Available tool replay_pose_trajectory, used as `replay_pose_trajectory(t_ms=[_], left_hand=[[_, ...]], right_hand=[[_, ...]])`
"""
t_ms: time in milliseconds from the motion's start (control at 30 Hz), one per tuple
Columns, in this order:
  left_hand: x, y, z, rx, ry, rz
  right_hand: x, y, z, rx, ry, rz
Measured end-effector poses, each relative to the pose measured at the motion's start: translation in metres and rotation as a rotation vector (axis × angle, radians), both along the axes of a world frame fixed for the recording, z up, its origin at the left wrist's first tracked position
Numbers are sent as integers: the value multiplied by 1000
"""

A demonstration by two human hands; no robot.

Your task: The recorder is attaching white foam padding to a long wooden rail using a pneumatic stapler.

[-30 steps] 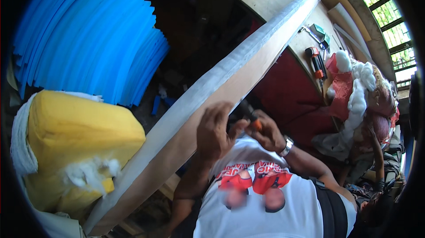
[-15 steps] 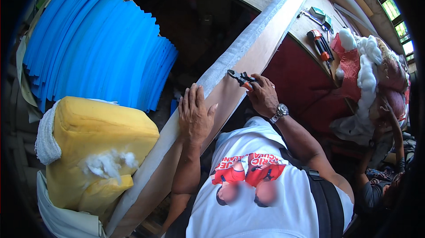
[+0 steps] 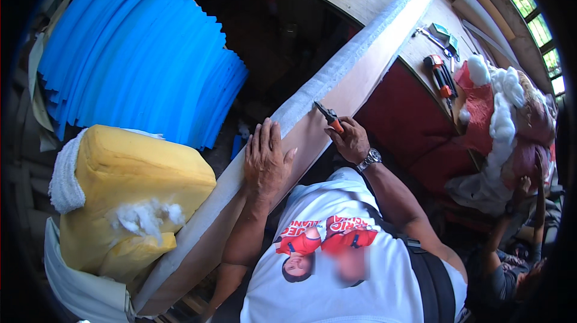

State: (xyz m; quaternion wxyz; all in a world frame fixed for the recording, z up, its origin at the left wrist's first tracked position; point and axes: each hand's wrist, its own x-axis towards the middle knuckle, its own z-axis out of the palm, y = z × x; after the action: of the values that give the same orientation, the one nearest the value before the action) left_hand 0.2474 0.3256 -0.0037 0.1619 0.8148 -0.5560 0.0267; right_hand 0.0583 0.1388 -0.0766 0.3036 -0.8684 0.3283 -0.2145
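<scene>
A long wooden board runs diagonally in front of me, with a pale grey-white padded cover along its upper edge. My left hand lies flat on the board and its cover, fingers stretched out. Orange-and-black pliers are gripped in my right hand, which wears a wristwatch. Their jaw tips are at the line where the cover meets the wood. Whether the jaws pinch anything is too small to tell.
Blue sheets stand stacked at the left, behind a yellow foam block. At the right, a plywood table bears an orange-and-black tool. Beyond are white stuffing and another person's arms.
The pliers have turned in my right hand; their jaws and handles, spread before, now look closed together. My left hand stays flat on the board. The whole view has shifted slightly.
</scene>
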Motion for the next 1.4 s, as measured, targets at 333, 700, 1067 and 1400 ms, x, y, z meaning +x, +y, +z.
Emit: replay_pose_trajectory(t_ms=[333, 700, 1067, 1400], left_hand=[[-27, -43, 3, 13, 4, -91], [10, -144, 43, 141, 566, 102], [-14, -287, 2, 507, 727, 226], [-14, -459, -19, 604, 1070, -40]], right_hand=[[-39, -36, -66, 295, -665, -219], [-226, -159, -47, 10, -160, -820], [-217, -461, -23, 19, 152, -722], [-189, -601, 8, -384, 55, -726]])
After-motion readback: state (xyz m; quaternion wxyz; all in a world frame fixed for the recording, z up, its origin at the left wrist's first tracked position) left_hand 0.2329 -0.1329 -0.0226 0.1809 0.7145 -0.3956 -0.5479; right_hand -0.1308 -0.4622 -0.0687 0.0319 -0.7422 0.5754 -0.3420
